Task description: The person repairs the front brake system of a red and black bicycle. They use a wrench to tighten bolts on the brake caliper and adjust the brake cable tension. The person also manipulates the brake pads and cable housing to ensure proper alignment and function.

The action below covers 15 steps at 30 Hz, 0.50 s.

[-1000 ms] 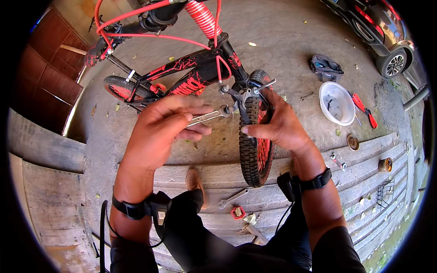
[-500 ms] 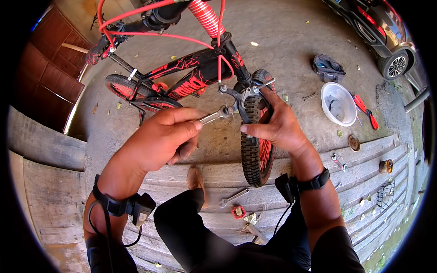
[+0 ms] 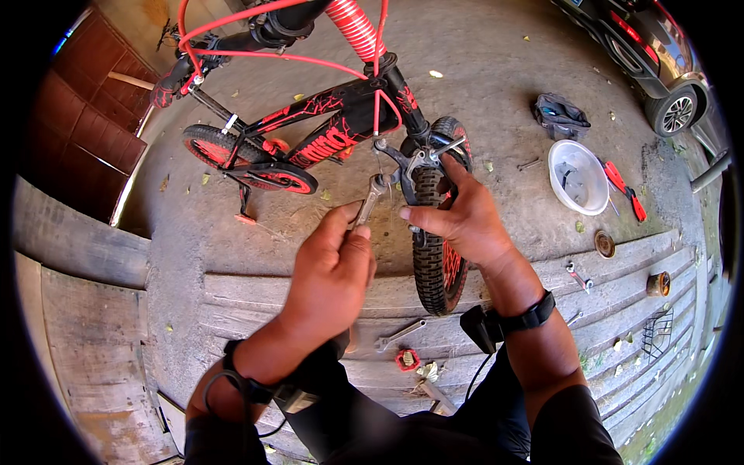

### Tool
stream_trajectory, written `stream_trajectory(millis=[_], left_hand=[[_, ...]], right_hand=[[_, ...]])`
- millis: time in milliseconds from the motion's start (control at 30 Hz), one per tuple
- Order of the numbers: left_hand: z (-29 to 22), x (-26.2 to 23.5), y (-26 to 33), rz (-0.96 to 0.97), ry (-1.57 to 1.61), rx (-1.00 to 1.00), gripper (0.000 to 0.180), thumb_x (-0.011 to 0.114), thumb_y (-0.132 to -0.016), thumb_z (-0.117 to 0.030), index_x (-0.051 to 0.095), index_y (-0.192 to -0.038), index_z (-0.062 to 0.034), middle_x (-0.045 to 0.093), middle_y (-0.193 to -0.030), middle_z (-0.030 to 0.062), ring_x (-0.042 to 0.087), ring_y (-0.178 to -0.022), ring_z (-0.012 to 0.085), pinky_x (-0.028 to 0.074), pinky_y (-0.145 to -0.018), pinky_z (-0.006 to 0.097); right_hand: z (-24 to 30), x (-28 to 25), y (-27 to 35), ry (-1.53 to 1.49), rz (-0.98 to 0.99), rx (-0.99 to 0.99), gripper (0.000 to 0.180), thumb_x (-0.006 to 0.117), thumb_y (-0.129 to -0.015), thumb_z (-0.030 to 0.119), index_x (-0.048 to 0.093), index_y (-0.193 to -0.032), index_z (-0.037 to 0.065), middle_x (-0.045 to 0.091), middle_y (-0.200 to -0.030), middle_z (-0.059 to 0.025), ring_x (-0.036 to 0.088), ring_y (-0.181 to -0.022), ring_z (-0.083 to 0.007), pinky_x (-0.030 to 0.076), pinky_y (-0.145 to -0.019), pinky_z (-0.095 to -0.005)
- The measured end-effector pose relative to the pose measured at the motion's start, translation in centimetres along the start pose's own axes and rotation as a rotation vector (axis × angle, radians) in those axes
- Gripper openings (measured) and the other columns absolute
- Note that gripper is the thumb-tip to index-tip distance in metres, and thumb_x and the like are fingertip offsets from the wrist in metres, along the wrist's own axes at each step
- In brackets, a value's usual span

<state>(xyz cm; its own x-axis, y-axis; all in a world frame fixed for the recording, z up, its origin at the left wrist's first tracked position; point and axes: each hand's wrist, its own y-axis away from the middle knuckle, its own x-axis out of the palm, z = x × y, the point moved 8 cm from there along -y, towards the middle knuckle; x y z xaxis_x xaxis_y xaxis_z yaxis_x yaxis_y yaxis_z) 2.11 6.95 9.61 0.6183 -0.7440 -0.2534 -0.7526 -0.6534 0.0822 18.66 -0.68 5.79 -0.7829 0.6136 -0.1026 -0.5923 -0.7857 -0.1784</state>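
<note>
A black and red bicycle (image 3: pixel 333 128) stands in front of me, its front wheel (image 3: pixel 431 263) toward me. My left hand (image 3: pixel 333 267) is closed around a metal wrench (image 3: pixel 370 203). The wrench's head meets the left side of the front brake caliper (image 3: pixel 417 164), where a thin cable hangs. My right hand (image 3: pixel 465 217) grips that caliper from the right, thumb near its lower left arm and fingers behind it. Part of the caliper is hidden by the right hand.
On the ground to the right are a white plastic tub (image 3: pixel 578 178), red-handled pliers (image 3: pixel 625 191) and a dark tool bag (image 3: pixel 561 115). Wooden planks carry a spanner (image 3: pixel 401 335), a red ring-shaped part (image 3: pixel 407 359) and a small can (image 3: pixel 658 284). A car (image 3: pixel 659 70) stands at the far right.
My left hand has moved right and turned, swinging the wrench from a slanted angle to nearly upright at the caliper. My right hand stays on the caliper.
</note>
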Motion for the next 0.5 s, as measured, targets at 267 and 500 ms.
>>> stream_trajectory(millis=[267, 500], left_hand=[[2.9, 3.6, 0.8, -0.303, -0.065, 0.227, 0.032, 0.039, -0.100, -0.009, 0.040, -0.132, -0.0016, 0.044, -0.066, -0.0048, 0.040, -0.055, 0.0022, 0.033, -0.048, 0.019], [2.9, 1.5, 0.7, -0.167, 0.145, 0.005, 0.034, 0.044, -0.099, -0.012, 0.046, -0.132, -0.0049, 0.048, -0.063, -0.0019, 0.041, -0.049, 0.0037, 0.033, -0.043, 0.019]], right_hand=[[-1.4, 0.9, 0.3, -0.047, -0.051, 0.028, 0.086, 0.084, -0.066, 0.025, 0.042, -0.129, -0.016, 0.061, -0.110, -0.0185, 0.057, -0.103, -0.0206, 0.045, -0.090, -0.0297], [-2.3, 0.0, 0.1, 0.062, -0.035, 0.027, 0.083, 0.083, -0.070, 0.016, 0.039, -0.135, -0.011, 0.062, -0.110, -0.0091, 0.056, -0.098, -0.0128, 0.047, -0.085, -0.0267]])
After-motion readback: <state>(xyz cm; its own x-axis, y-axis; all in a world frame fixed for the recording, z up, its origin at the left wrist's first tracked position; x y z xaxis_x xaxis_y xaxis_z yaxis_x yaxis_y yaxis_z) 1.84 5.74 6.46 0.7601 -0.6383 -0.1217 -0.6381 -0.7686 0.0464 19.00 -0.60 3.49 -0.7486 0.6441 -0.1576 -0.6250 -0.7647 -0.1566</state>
